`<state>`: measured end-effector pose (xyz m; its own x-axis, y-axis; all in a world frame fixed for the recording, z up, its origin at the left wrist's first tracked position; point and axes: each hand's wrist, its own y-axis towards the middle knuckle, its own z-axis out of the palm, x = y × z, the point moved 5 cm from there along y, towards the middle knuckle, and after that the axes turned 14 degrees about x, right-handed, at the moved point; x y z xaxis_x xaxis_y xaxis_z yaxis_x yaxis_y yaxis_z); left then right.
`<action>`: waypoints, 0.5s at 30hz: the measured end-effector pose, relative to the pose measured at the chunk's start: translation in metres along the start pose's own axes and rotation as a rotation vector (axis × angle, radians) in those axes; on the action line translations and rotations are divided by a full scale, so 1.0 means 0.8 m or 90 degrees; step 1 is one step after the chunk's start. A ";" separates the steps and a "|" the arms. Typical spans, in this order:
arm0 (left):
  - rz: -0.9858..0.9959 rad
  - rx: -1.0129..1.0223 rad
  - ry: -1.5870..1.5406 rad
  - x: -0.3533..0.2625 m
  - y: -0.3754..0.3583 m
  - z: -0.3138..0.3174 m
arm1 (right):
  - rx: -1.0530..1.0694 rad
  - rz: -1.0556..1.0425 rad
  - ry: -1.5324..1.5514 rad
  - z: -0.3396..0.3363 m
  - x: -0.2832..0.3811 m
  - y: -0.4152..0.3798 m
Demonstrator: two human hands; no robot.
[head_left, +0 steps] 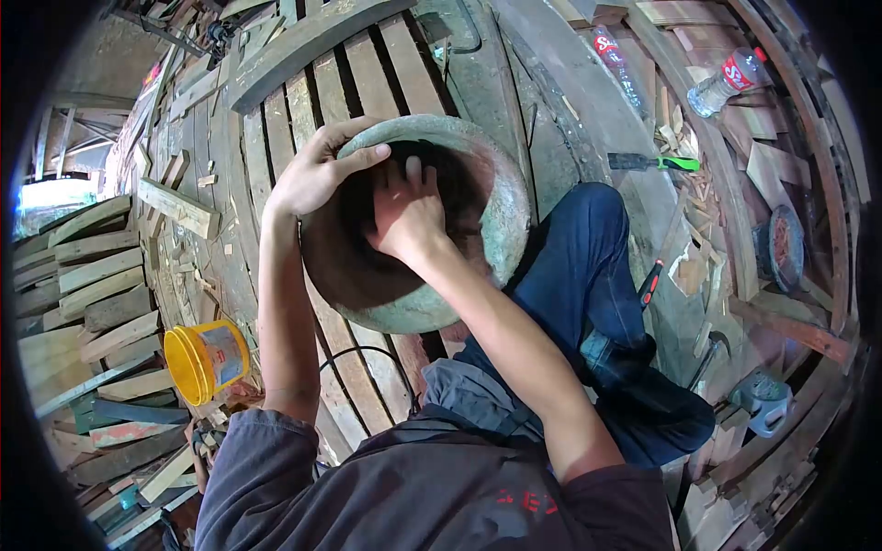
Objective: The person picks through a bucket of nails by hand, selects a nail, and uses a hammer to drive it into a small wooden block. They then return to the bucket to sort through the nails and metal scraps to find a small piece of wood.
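Note:
A large, round, weathered pot (501, 230) with a thick grey-green rim is tilted on the wooden slats in front of my lap, its mouth facing me. My left hand (317, 170) grips the upper left of the rim, with the thumb over the edge and the other fingers out of sight behind it. Inside the mouth is my right hand (409, 211), fingers stretched out and slightly apart toward the dark interior. Nothing shows in that hand. Deep shadow hides the bottom of the pot and partly the fingertips.
A yellow bucket (188, 363) stands at left by stacked wood offcuts (110, 275). A thick beam (317, 46) lies beyond the pot. At right are a green-handled tool (675, 163), a red-handled tool (650, 283), a plastic bottle (726, 84) and a blue jug (765, 404).

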<state>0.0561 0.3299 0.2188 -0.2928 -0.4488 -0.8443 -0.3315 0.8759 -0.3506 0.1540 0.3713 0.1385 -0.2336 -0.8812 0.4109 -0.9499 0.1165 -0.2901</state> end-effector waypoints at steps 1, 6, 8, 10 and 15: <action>0.000 -0.005 -0.013 0.011 0.002 -0.002 | 0.018 -0.004 0.020 -0.001 -0.003 -0.003; 0.010 0.012 0.009 -0.001 0.001 -0.002 | -0.035 -0.060 0.010 0.002 -0.008 -0.033; 0.008 0.012 0.009 0.000 0.002 -0.001 | -0.065 -0.065 -0.011 0.004 -0.012 -0.044; 0.007 0.001 0.024 0.001 0.002 -0.001 | -0.065 -0.074 -0.004 0.002 -0.016 -0.052; -0.001 -0.008 0.017 -0.002 -0.001 0.007 | -0.018 -0.071 -0.043 -0.019 -0.015 -0.056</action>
<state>0.0618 0.3310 0.2178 -0.3161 -0.4548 -0.8326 -0.3434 0.8729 -0.3465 0.1966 0.3836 0.1595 -0.1118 -0.9183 0.3799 -0.9748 0.0271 -0.2214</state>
